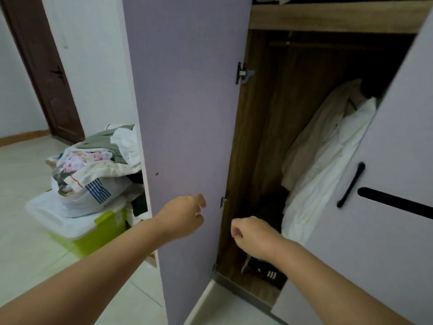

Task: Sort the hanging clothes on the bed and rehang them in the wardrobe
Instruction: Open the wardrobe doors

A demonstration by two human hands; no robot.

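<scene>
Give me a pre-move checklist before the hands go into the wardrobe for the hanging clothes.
1. Left wardrobe door swung open: ok.
2. Hanging rail visible at the top of the compartment: ok, though dim.
3. Clothes on the rail: a beige garment and a white garment hang at the right side: ok.
4. Left hand free: ok, fingers loosely curled, nothing in its grip.
5. Right hand free: ok, loosely curled, holding nothing.
6. Right wardrobe door out of the way: not ok, it overlaps the white garment's right edge.
</scene>
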